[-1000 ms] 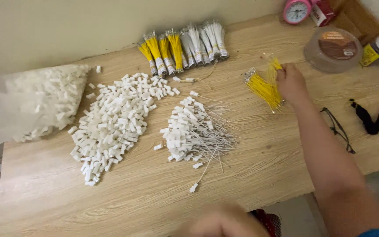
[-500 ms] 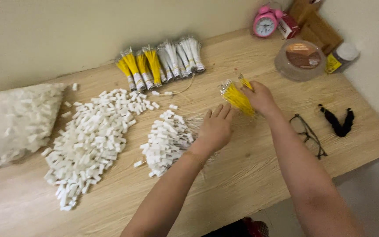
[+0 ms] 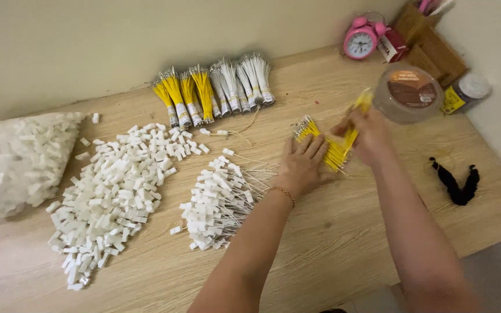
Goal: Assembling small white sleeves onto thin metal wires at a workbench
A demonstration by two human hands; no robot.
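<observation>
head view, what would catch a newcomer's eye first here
Most striking is the loose bunch of yellow wires at the middle of the wooden table, with the left hand pressing on it and the right hand gripping its far end. Left of it spreads a big heap of small white plastic pieces, and a pink alarm clock stands at the back.
</observation>
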